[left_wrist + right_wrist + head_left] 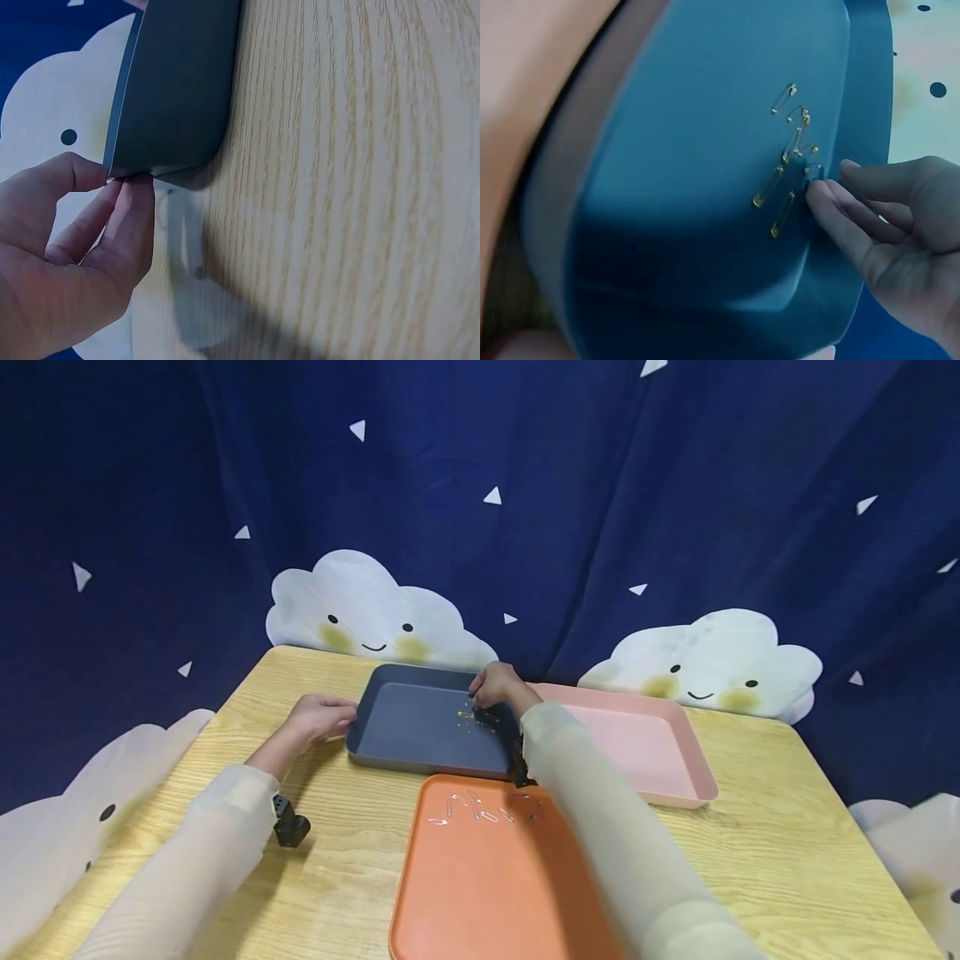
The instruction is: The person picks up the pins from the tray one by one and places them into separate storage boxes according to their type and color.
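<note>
My left hand point(321, 717) pinches the rim of a dark grey tray point(405, 714) at its left end; the left wrist view shows the fingertips point(139, 187) against the tray corner. Inside that tray, near its right side, lie several gold safety pins point(778, 184). Over them, my right hand point(497, 683) reaches down with bent fingers. In the right wrist view, a gap shows between its fingertips point(821, 189), which are close to a small gold pin. Whether they touch that pin is unclear.
An orange tray point(480, 885) stands in front of the grey one, with several silver safety pins point(480, 808) near its far edge. To the right is a pink tray point(637, 743), partly behind my right sleeve. A blue cloud-print curtain point(435, 485) hangs behind the wooden table point(787, 843).
</note>
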{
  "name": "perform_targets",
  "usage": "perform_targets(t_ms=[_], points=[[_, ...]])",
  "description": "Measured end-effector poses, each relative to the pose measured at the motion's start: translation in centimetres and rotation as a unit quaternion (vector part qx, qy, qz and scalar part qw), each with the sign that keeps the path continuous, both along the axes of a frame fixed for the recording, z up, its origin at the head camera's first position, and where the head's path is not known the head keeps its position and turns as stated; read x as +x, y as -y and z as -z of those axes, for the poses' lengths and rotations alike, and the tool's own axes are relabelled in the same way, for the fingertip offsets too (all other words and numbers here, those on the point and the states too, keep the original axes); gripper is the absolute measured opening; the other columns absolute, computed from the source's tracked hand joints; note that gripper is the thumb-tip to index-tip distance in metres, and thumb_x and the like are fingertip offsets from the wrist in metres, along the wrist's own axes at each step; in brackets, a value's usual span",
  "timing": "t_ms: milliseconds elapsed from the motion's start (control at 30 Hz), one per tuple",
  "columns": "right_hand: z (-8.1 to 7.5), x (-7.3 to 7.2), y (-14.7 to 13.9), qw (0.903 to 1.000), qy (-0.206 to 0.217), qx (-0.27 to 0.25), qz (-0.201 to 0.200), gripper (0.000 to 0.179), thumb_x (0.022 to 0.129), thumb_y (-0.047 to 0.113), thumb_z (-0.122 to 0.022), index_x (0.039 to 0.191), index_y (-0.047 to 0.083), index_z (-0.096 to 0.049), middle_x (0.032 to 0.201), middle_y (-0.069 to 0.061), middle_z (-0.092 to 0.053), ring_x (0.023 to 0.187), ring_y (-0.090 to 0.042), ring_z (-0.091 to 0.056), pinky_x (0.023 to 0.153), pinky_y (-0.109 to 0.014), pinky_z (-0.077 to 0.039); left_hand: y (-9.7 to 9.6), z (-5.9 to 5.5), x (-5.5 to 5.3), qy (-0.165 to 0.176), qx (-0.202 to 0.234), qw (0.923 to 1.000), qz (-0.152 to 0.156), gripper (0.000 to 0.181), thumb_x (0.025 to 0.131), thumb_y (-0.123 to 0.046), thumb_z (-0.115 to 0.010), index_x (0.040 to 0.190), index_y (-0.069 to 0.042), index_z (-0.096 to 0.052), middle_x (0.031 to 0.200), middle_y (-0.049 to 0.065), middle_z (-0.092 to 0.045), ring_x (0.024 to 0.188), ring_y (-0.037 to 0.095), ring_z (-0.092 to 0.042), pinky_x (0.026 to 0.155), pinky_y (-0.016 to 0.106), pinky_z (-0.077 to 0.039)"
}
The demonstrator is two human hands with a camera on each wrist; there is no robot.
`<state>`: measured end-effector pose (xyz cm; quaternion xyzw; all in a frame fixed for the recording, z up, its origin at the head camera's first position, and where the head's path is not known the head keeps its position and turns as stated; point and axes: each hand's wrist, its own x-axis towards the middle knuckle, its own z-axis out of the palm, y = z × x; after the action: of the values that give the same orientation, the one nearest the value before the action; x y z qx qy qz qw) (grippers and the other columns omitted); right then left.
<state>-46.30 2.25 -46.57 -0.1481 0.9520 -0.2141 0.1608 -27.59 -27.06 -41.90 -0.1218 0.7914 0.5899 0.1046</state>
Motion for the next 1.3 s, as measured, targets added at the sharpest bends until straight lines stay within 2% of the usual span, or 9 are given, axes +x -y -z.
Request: perform_targets(t_ms=[67, 200, 400, 600, 700, 800, 1033, 1167, 1300], points=[[-2.3, 1.6, 0.0, 1.0, -0.002, 0.005, 0.0, 0.019, 0.067, 0.013, -0.079, 0.085, 0.016, -0.076, 0.076, 0.001, -0.072, 0.068, -0.012, -0.062, 0.063, -0.019, -0.056, 0.0, -0.1, 0.0, -0.001, 0.001, 1.0, -0.001, 0.047, 0.091, -0.01, -0.055, 0.131, 0.013, -0.05, 0.129, 0.026, -0.059, 0.07, -0.007, -0.061, 0.074, 0.012, -0.058], [-7.6, 7.1, 0.2, 0.9995, 0.021, -0.008, 0.023, 0.023, 0.076, 0.005, -0.073, 0.099, 0.004, -0.073, 0.089, -0.008, -0.073, 0.076, -0.014, -0.065, 0.077, -0.026, -0.06, -0.1, -0.3, 0.1, -0.001, 0.008, 1.0, -0.003, 0.047, 0.09, -0.009, -0.055, 0.131, 0.015, -0.049, 0.123, 0.023, -0.063, 0.071, -0.006, -0.061, 0.074, 0.013, -0.058], [-9.7, 10.6, -1.7, 0.9973, 0.019, -0.066, -0.024, 0.026, 0.084, 0.003, -0.067, 0.108, -0.005, -0.067, 0.09, -0.013, -0.073, 0.074, -0.015, -0.067, 0.071, -0.029, -0.062, -0.2, -0.2, 0.2, -0.005, 0.001, 0.9999, -0.009, 0.047, 0.09, -0.009, -0.055, 0.131, 0.013, -0.05, 0.123, 0.021, -0.063, 0.071, -0.006, -0.061, 0.075, 0.013, -0.058], [-10.6, 14.3, -4.6, 0.9866, 0.057, -0.143, -0.052, 0.027, 0.086, 0.006, -0.067, 0.11, -0.006, -0.066, 0.097, -0.023, -0.071, 0.072, -0.013, -0.065, 0.07, -0.029, -0.061, -0.1, 0.0, 0.3, -0.008, 0.003, 1.0, -0.002, 0.047, 0.091, -0.01, -0.055, 0.131, 0.014, -0.049, 0.109, 0.012, -0.069, 0.074, -0.005, -0.061, 0.075, 0.015, -0.059], [-10.6, 16.8, -6.1, 0.9809, 0.065, -0.17, -0.069, 0.026, 0.086, 0.006, -0.068, 0.108, -0.008, -0.066, 0.089, -0.023, -0.07, 0.069, -0.014, -0.062, 0.067, -0.029, -0.06, -0.2, 0.0, 0.3, -0.009, -0.004, 0.9999, -0.001, 0.047, 0.091, -0.011, -0.055, 0.131, 0.014, -0.05, 0.106, 0.01, -0.069, 0.074, -0.005, -0.06, 0.076, 0.015, -0.059], [-10.4, 19.3, -7.6, 0.9788, 0.063, -0.177, -0.081, 0.022, 0.085, 0.005, -0.068, 0.103, -0.008, -0.067, 0.078, -0.015, -0.069, 0.067, -0.015, -0.061, 0.061, -0.022, -0.055, -0.2, 0.0, 0.3, -0.011, -0.011, 0.9999, -0.003, 0.047, 0.09, -0.011, -0.055, 0.13, 0.013, -0.05, 0.105, 0.01, -0.068, 0.073, -0.004, -0.06, 0.077, 0.017, -0.059], [-8.6, 23.0, -11.4, 0.9861, -0.019, -0.11, -0.124, 0.009, 0.081, 0.007, -0.072, 0.088, 0.001, -0.07, 0.075, -0.006, -0.071, 0.063, -0.006, -0.057, 0.059, -0.015, -0.049, -0.1, -0.1, 0.2, -0.01, -0.004, 0.9999, -0.001, 0.047, 0.091, -0.01, -0.055, 0.131, 0.014, -0.049, 0.119, 0.018, -0.066, 0.074, -0.004, -0.061, 0.078, 0.016, -0.059], [-8.0, 24.4, -13.5, 0.986, -0.056, -0.068, -0.141, 0.006, 0.08, 0.006, -0.073, 0.084, 0.003, -0.069, 0.073, -0.003, -0.07, 0.063, -0.001, -0.055, 0.059, -0.014, -0.048, -0.2, 0.0, 0.3, -0.008, 0.005, 1.0, -0.001, 0.047, 0.091, -0.01, -0.056, 0.131, 0.014, -0.049, 0.109, 0.012, -0.068, 0.072, -0.005, -0.061, 0.075, 0.015, -0.058], [-7.9, 25.5, -14.8, 0.9798, -0.123, -0.002, -0.158, 0.009, 0.077, 0.006, -0.076, 0.078, 0.006, -0.067, 0.068, 0.003, -0.065, 0.062, 0.001, -0.05, 0.057, -0.014, -0.044, -0.3, -0.2, 0.4, -0.012, -0.005, 0.9999, -0.003, 0.047, 0.091, -0.011, -0.056, 0.13, 0.014, -0.05, 0.104, 0.008, -0.069, 0.071, -0.005, -0.061, 0.074, 0.015, -0.059]])
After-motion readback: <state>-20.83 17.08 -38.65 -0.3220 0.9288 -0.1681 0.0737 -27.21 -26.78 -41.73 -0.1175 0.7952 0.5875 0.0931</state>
